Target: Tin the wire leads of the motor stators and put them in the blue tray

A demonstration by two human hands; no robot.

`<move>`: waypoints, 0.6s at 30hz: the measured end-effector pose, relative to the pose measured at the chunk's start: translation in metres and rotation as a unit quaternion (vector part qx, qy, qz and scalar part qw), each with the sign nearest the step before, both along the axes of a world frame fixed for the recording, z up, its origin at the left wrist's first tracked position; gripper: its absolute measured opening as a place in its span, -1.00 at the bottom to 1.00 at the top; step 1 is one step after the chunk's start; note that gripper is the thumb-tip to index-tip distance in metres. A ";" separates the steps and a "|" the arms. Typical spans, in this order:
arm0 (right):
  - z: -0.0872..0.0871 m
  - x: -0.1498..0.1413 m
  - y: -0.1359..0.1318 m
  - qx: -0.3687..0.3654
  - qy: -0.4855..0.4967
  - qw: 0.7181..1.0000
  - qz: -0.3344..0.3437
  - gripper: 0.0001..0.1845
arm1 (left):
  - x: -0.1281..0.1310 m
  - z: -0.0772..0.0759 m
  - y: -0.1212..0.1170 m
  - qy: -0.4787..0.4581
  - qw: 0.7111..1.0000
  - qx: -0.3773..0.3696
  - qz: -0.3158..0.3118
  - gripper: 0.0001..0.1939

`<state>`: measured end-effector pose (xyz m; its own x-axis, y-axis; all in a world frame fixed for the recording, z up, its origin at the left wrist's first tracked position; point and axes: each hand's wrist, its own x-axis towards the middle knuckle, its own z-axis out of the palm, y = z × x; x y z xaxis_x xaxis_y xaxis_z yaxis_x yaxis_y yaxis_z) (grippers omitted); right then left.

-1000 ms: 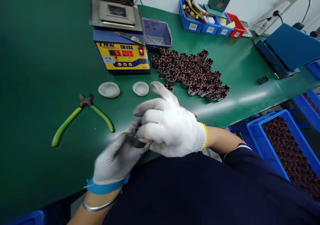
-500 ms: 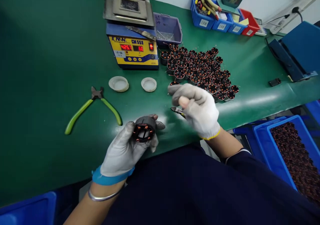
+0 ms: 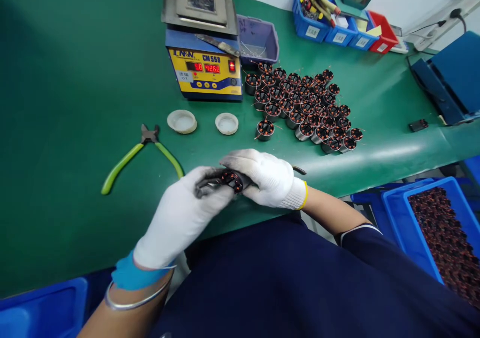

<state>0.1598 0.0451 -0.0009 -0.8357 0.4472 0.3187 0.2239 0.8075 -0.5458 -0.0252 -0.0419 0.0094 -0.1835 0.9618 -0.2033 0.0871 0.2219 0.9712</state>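
Note:
Both my gloved hands meet over the green table near its front edge, on one motor stator (image 3: 232, 181), a short dark cylinder with copper-coloured winding ends around its rim. The fingers of my left hand (image 3: 182, 210) close on its left side. From the right, my right hand (image 3: 267, 180) wraps round its body and covers much of it. The stator lies tilted, its open end turned toward me. Green-handled cutting pliers (image 3: 150, 136) rest open on the table to the left. Beyond my right hand, part of another tool (image 3: 299, 170) shows.
Several upright stators (image 3: 307, 108) crowd the table beyond my hands, one (image 3: 265, 129) slightly apart. Behind are a yellow-fronted solder pot (image 3: 206, 73), two shallow white dishes (image 3: 182, 122) (image 3: 227, 124) and a purple bin (image 3: 258, 40). A blue crate (image 3: 397, 218) of parts stands lower right.
My right hand has come down and left, and now grips the stator too. My left hand has turned over, tipping the stator. The view has shifted slightly, and the pot's displays read differently.

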 end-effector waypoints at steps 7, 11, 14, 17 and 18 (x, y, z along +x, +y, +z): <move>0.003 0.007 0.000 0.079 0.060 0.993 -0.063 -0.48 | -0.011 0.017 -0.021 -0.040 0.998 0.025 -0.030 -0.68; 0.001 0.004 0.000 0.091 0.067 0.992 -0.048 -0.50 | -0.012 0.012 -0.011 -0.150 0.983 0.033 0.097 -0.41; 0.000 0.002 -0.002 0.096 0.042 0.993 -0.045 -0.42 | -0.001 0.006 -0.002 -0.080 0.995 -0.061 -0.003 -0.50; 0.003 0.004 -0.004 0.102 0.029 0.993 -0.057 -0.44 | 0.008 0.005 -0.004 -0.094 0.994 -0.053 0.008 -0.71; 0.004 0.005 -0.003 0.102 0.022 0.992 -0.068 -0.44 | 0.009 0.006 -0.007 -0.132 0.990 -0.018 0.057 -0.76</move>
